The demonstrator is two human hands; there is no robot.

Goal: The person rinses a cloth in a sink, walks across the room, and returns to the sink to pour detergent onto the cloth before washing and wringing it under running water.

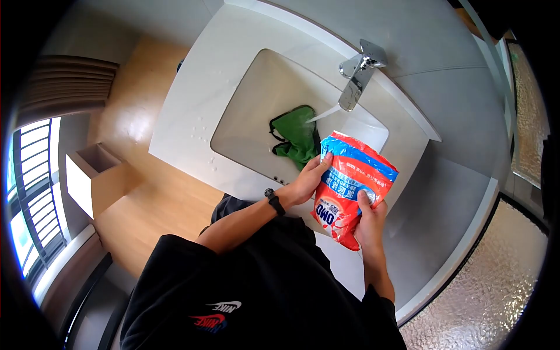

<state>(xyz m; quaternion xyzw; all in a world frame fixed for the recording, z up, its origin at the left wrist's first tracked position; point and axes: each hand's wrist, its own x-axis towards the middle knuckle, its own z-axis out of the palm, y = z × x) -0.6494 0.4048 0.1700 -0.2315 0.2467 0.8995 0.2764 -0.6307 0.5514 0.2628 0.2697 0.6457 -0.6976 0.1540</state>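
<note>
Between my two hands is a red and blue OMO bag of laundry powder [353, 184], held over the near right rim of the sink [239, 119]. My left hand [307, 179], below a black wristwatch, is closed on the bag's left edge with the thumb on its front. Gripping the lower right side is my right hand [370, 221], its thumb pressed on the front too. Inside the basin lies a crumpled green cloth [300, 137] with black edging, under water running from the chrome faucet [356, 81]. The fingers behind the bag are hidden.
A white countertop [189, 111] with water drops surrounds the basin. To the left, an open-topped box-like piece [96, 160] stands on the wooden floor [149, 204], near a barred window [38, 192]. Textured glass [466, 280] is at the lower right.
</note>
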